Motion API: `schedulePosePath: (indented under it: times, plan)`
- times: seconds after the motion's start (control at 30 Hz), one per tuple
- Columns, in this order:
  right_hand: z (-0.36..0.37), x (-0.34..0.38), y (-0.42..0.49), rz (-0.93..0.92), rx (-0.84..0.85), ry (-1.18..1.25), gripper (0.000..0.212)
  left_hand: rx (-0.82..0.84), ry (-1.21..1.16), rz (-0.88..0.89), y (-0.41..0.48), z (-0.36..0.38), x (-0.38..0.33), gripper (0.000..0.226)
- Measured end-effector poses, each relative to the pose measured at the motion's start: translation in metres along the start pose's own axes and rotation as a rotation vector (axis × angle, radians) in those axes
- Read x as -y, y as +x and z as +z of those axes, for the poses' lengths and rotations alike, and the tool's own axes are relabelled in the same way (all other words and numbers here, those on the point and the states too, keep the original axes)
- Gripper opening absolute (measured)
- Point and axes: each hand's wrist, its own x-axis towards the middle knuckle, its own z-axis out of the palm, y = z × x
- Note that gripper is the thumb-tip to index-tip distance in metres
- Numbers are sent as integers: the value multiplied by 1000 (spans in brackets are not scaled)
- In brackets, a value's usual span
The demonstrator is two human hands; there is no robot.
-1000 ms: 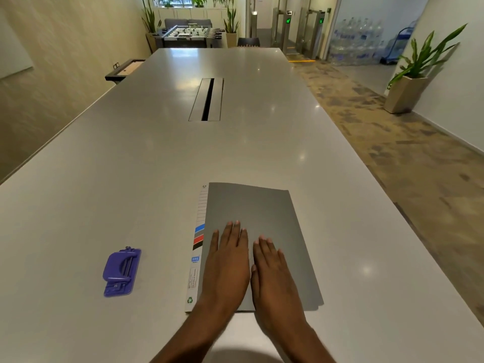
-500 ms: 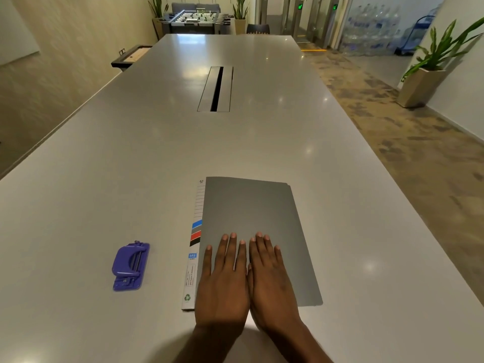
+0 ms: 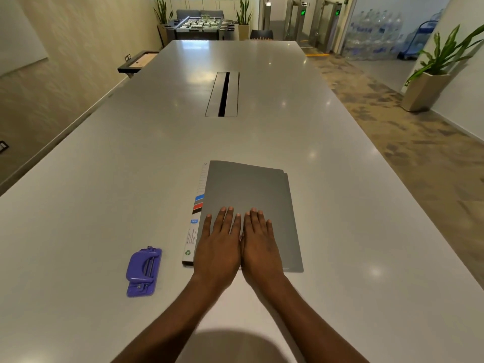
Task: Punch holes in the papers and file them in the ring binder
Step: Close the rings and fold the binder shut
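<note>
Plainly the task has barely begun, judging by how things lie. The left hand and the right hand lie side by side, palms down, on the near end of the closed grey ring binder. Each grip is spread flat with straight fingers and clasps nothing. The binder lies flat on the white worktop, its labelled spine along its left edge. A purple hole punch sits well to the left of the binder's near corner, untouched. No loose papers show. A thin offset edge at the binder's far right corner may be sheets inside or the back cover; I cannot tell which. So opening the cover, finding the sheets, punching them and threading them on the rings all seem left to do. Nothing lies between the binder and the punch to block a reach. Beyond the binder's far edge a cable slot is set into the worktop. Farther off stands a football table, to the far right a potted plant and stacked water bottles.
</note>
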Motion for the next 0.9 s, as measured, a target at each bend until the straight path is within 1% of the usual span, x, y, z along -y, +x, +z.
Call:
schedulePosePath:
  times: [0.07, 0.17, 0.33, 0.57, 0.63, 0.73, 0.77, 0.83, 0.9]
  plan:
    - [-6, 2, 13, 13, 70, -28, 90, -9, 11, 13, 14, 2, 4, 82]
    - [-9, 1, 31, 10, 94, -74, 98, -53, 8, 31, 33, 7, 9, 81]
    - [-9, -2, 53, 17, 133, -64, 94, -71, 34, 24, 55, 10, 17, 74]
    - [-11, -3, 58, 21, 125, -40, 95, -86, 26, 14, 60, 3, 15, 78]
    - [-17, -3, 56, 24, 113, -14, 90, -87, 15, 23, 59, -3, 14, 78]
    - [-27, -4, 57, 75, 65, 91, 63, -99, -36, 24, 60, -12, 15, 69]
    - [-32, -4, 57, 108, 52, 138, 61, -102, -73, 16, 61, -15, 15, 65]
    - [-38, -7, 58, 143, 29, 171, 63, -117, -144, -12, 61, -18, 15, 60]
    - [-42, -13, 61, 141, 25, 152, 74, -119, -227, -42, 63, -25, 16, 61]
